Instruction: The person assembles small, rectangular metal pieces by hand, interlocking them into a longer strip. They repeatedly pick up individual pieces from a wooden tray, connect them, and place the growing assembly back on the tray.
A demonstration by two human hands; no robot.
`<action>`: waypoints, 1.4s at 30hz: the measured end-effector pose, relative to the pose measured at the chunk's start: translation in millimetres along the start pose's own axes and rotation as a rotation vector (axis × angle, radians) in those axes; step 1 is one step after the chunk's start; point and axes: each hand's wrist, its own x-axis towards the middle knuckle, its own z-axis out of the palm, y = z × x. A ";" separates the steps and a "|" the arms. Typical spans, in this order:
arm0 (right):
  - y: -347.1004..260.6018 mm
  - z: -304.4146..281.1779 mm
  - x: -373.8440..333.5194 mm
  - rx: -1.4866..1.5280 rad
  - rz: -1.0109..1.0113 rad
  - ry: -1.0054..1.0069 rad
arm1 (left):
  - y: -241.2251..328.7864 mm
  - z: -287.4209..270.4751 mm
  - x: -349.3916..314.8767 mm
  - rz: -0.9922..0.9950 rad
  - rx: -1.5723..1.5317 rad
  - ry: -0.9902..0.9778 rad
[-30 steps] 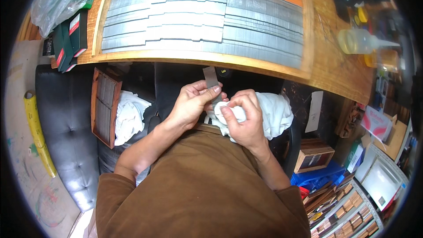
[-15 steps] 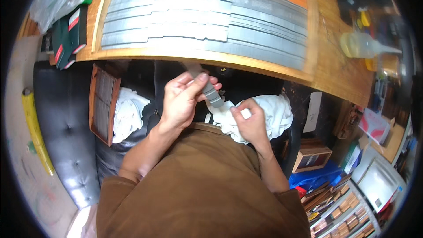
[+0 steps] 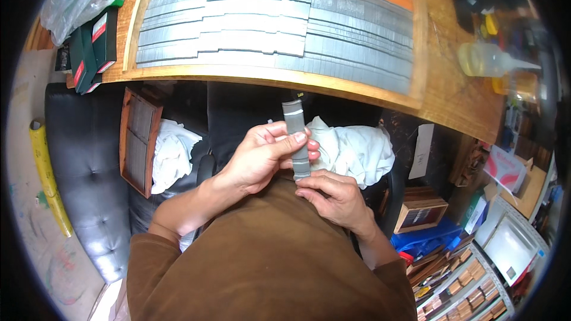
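A narrow stack of thin grey metal pieces (image 3: pixel 292 117), with stepped edges and lighter bands across it, stands nearly upright before my brown shirt. My left hand (image 3: pixel 267 153) grips it around the middle, thumb across the front and fingertips showing on the far side. At its lower end is my right hand (image 3: pixel 336 197), thumb and index finger pinched together against the bottom edge. Behind the hands lies a crumpled white cloth (image 3: pixel 357 148). On the table ahead, a wooden tray (image 3: pixel 196 75) holds long rows of similar grey pieces.
A smaller wooden-framed tray (image 3: pixel 157 137) leans on the black padded seat (image 3: pixel 89 166) at left, beside another white cloth (image 3: pixel 172 157). Dark green boxes (image 3: pixel 104 41) lie at the table's left end. A squeeze bottle (image 3: pixel 485 60) lies at right, above shelves crowded with wooden pieces (image 3: pixel 467 285).
My left hand has lowered and moved right, turning the stack from slanted to nearly upright. My right hand has come down off the white cloth to the stack's lower end.
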 end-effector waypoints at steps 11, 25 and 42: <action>13.7 36.4 -4.6 0.175 -0.100 0.280 | 48.1 19.2 10.6 -0.137 0.434 -0.021; -18.4 -15.2 16.0 0.200 0.116 -0.001 | 58.7 17.0 18.8 -0.114 0.451 -0.032; -8.2 -5.9 81.6 0.622 0.349 0.188 | 33.1 12.9 -5.8 -0.077 0.508 -0.150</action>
